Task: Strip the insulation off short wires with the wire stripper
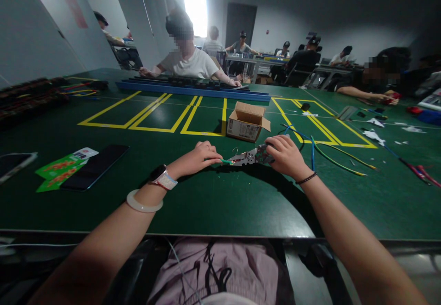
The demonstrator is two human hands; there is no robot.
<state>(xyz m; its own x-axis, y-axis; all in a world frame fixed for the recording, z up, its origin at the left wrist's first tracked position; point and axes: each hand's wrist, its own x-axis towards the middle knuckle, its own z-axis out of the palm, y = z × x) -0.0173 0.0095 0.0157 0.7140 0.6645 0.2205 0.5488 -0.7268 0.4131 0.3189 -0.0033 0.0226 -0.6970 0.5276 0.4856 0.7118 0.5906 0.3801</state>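
My left hand pinches a short green wire between thumb and fingers. My right hand is wrapped round the handles of a metal wire stripper, whose jaws point left and meet the end of the green wire. Whether the jaws are fully closed on it is too small to tell. A thin curled strand lies just above the jaws. Behind the tool stands an open cardboard box. Blue wire and a yellow-green wire lie to the right of my right hand.
On the left are a dark phone and a green packet. Yellow tape rectangles mark the green table. Blue trunking lies before a person opposite. White scraps lie at right; a wire bundle lies far left.
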